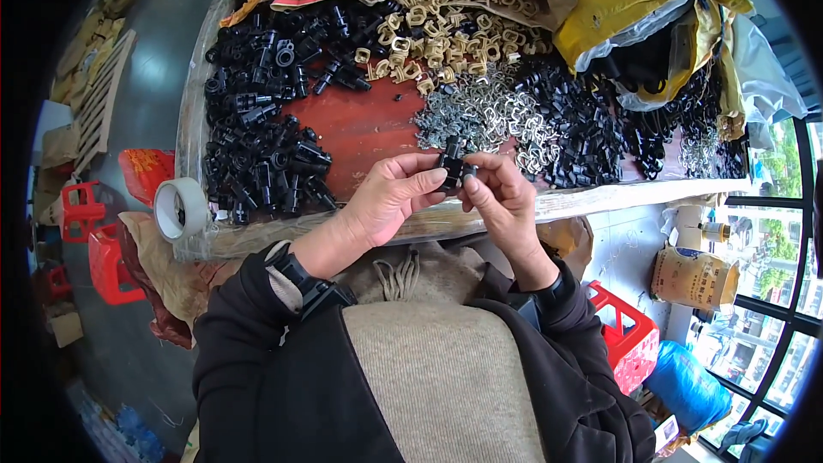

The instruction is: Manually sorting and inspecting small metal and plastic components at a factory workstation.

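Observation:
Just over the table's near edge, my left hand (384,203) grips a black plastic fitting (451,158) between thumb and fingers. My right hand (507,204) meets it from the other side, thumb and forefinger pinched at the fitting's right end on a small dark part that is mostly covered. Beyond the hands lie small silver metal clips (480,111). A heap of black fittings (270,146) covers the table's left side. Tan plastic clips (446,26) spill from a sack at the back, and small black parts (579,124) are piled to the right.
The red tabletop (356,124) shows between the piles. A roll of clear tape (182,210) stands at the near left corner. A yellow sack (634,9) rises at the back right. Red stools (111,266) stand on the floor at left, with another red stool (630,334) at right.

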`<state>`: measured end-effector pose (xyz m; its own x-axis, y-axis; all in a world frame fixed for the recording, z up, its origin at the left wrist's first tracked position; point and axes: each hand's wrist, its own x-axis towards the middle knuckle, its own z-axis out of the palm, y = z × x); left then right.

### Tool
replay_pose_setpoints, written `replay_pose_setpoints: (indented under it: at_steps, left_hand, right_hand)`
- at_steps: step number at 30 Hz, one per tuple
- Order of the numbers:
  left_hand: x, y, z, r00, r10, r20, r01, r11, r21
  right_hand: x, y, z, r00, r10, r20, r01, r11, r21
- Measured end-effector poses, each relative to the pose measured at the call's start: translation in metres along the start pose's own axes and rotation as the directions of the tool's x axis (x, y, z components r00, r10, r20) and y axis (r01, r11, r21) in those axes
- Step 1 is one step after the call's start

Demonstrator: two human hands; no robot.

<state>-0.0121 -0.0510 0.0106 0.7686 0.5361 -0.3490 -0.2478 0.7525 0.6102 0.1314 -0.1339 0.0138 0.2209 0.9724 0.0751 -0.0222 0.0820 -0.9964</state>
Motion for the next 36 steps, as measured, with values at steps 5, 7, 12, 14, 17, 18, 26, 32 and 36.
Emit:
replay_pose_setpoints:
  at_steps: [5,7,12,14,17,18,26,32,36]
  left_hand:
    - [-0.001,0.0,-0.003,0.997,-0.069,0.021,0.07,0.998,-0.011]
    - [0.001,0.0,-0.004,0.996,-0.083,0.022,0.084,0.996,-0.005]
    - [0.012,0.003,-0.009,0.994,-0.102,-0.034,0.102,0.995,0.01]
    - [0.017,0.002,-0.012,0.992,-0.11,-0.064,0.111,0.994,0.01]
    - [0.029,0.001,-0.015,0.988,-0.135,-0.072,0.136,0.991,0.012]
    - [0.031,0.002,-0.016,0.988,-0.136,-0.079,0.137,0.99,0.009]
    - [0.031,0.009,-0.031,0.989,-0.092,-0.118,0.092,0.996,-0.004]
    - [0.017,0.016,-0.039,0.989,-0.061,-0.136,0.06,0.998,-0.01]
    - [0.005,0.02,-0.038,0.991,-0.028,-0.132,0.026,0.999,-0.021]
  right_hand:
    - [0.003,0.012,-0.033,0.98,-0.02,-0.2,-0.008,0.991,-0.134]
    - [0.003,0.017,-0.055,0.963,-0.023,-0.268,-0.034,0.978,-0.204]
    - [0.011,0.021,-0.107,0.952,-0.202,-0.231,-0.071,0.587,-0.806]
    - [0.019,0.022,-0.122,0.919,-0.316,-0.235,-0.06,0.478,-0.877]
    - [0.034,0.024,-0.14,0.883,-0.412,-0.224,-0.102,0.298,-0.949]
    - [0.037,0.027,-0.142,0.887,-0.406,-0.222,-0.099,0.3,-0.949]
    - [0.06,0.01,-0.134,0.981,-0.141,-0.132,-0.109,0.164,-0.98]
    - [0.124,0.01,-0.046,0.919,-0.32,0.231,0.317,0.252,-0.914]
    - [0.152,0.046,-0.027,0.956,-0.14,0.259,0.279,0.149,-0.949]
